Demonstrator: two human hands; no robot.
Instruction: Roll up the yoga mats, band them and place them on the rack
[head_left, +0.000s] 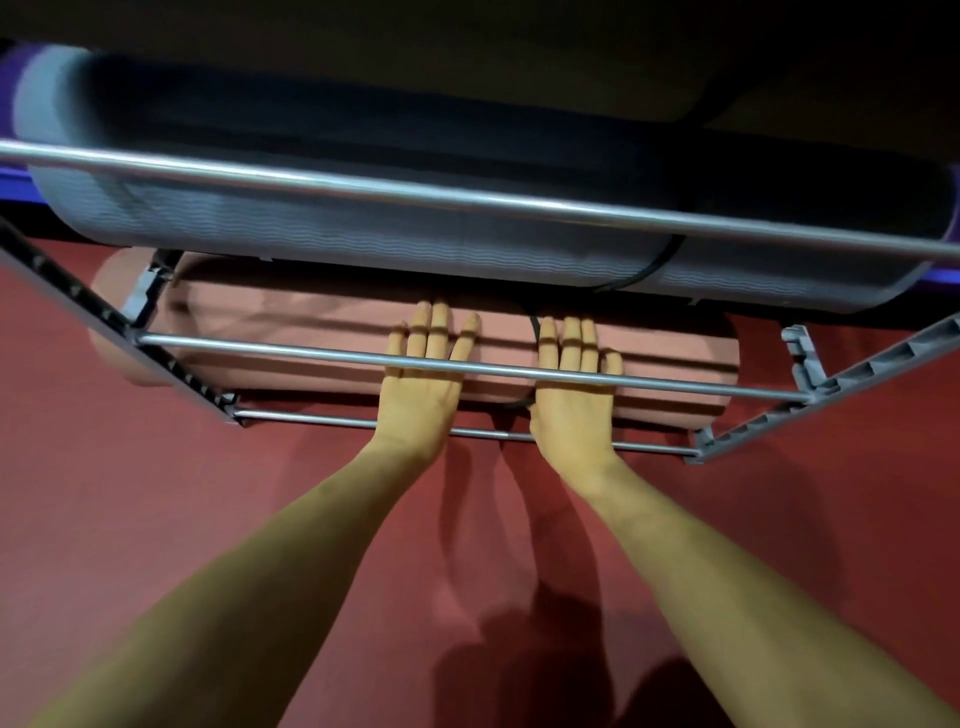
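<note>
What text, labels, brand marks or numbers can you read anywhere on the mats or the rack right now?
None: no words, numbers or logos are readable in this view.
Pink mat, under both the left hand and right hand: plain, no print.
Grey mat on the upper shelf: only a wavy ribbed texture, and it is motion-blurred.
Rack bars and side rails: bare metal and plastic, no label seen.

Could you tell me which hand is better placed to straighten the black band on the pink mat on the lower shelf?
The right hand, probably. Its straight fingers lie flat on the pink mat right beside the black band, which runs along that hand's inner edge. The left hand rests flat farther from the band.
</note>
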